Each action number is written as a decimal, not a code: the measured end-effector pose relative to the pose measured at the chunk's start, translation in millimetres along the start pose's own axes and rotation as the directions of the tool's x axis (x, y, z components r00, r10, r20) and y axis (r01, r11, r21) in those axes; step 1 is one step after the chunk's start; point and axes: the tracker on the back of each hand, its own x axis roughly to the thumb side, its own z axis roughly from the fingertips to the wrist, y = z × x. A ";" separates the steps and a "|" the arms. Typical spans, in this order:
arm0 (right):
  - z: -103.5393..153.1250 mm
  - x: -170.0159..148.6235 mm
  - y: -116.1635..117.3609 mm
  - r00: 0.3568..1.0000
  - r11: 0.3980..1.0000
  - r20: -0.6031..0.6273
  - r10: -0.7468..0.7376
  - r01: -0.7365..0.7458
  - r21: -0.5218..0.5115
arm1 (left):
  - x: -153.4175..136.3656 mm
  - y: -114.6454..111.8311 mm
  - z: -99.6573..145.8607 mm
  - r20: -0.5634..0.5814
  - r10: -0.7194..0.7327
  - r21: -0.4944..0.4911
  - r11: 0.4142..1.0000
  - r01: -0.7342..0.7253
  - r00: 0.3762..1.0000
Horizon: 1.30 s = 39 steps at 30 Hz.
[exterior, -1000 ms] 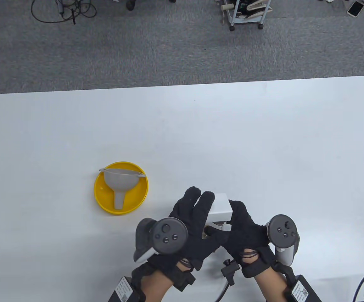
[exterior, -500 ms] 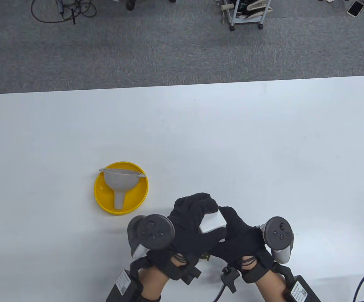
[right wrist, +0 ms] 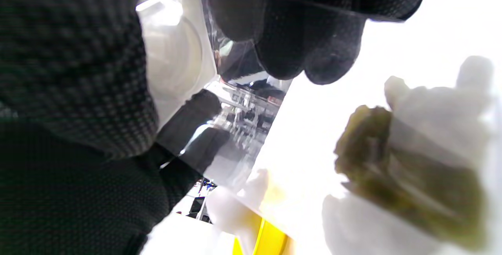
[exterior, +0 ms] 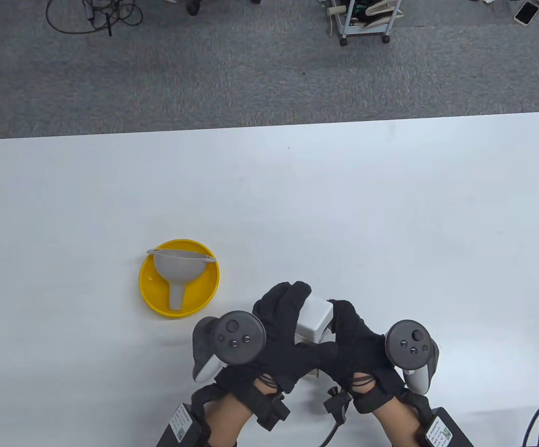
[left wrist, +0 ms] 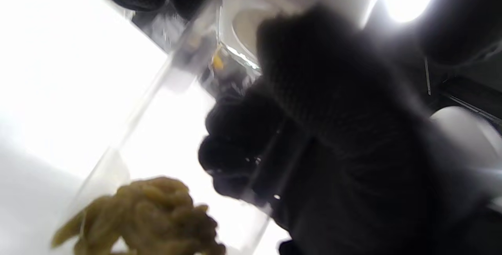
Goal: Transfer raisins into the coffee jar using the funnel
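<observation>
Raisins (left wrist: 145, 215) sit low in the clear jar (exterior: 315, 321) I hold between both hands, right of the yellow bowl (exterior: 150, 288); left hand (exterior: 283, 326) clamps its body, right hand (exterior: 355, 335) grips beside the white lid.

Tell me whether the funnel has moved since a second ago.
No. The funnel lies in the same spot in the yellow bowl, its spout pointing toward the near table edge as before.
</observation>
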 end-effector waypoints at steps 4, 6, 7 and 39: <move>0.3 3.6 -1.6 0.999 0.999 0.029 -0.044 0.045 -0.003 | 1.2 0.9 -0.5 0.021 0.016 0.127 0.992 -0.018 1.000; -0.6 3.6 -2.8 0.994 0.993 0.016 -0.106 0.105 0.051 | -5.2 6.5 -2.4 0.057 0.158 0.083 0.983 -0.162 0.986; -2.7 2.9 -2.9 0.984 0.980 0.026 -0.179 0.176 0.091 | -9.2 9.9 -4.0 0.082 0.217 0.046 0.974 -0.222 0.973; -10.3 2.0 -5.3 0.988 0.962 0.031 -0.150 0.139 0.234 | -53.3 11.3 -16.2 0.068 0.473 -0.308 0.847 -0.433 0.878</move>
